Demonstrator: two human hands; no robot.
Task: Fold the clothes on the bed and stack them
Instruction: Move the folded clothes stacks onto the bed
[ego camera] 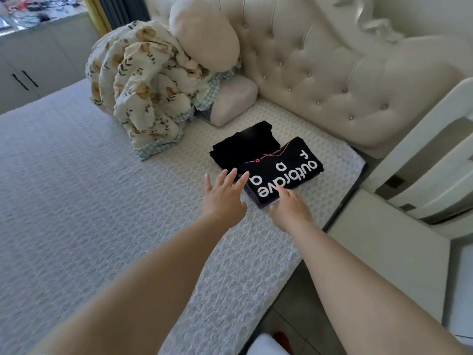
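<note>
Two bare forearms reach forward from the lower edge of the view over the bed (76,190), whose cover is a pale, quilted fabric with a fine puckered texture. Left hand (225,198): fingers straight and spread, holding nothing, fingertips just at the near left edge of the printed shirt; contact cannot be confirmed. Right hand (290,204): fingers extended, not curled, fingertips resting on the near end of the printed shirt, gripping nothing. Printed shirt (284,172): black soft knit, folded to a compact rectangle, large white lettering across its top face, thin pink line at its far edge. It lies near the right edge of the bed on a white pad (320,139) with a dotted, honeycomb-like weave. Second black garment (243,147): plain, folded flat, lying just behind and to the left of the printed shirt, the two touching or partly overlapping; which lies on top is unclear. Beyond them: a small beige cushion (235,101), smooth and blocky; a crumpled quilt (143,83), cream with tan flower print and a blue checked border, heaped in soft folds; a rounded beige pillow (204,37) leaning on the headboard (320,67), which is cream, glossy, button-tufted. Far left: grey cabinet (33,65) with dark handles.
</note>
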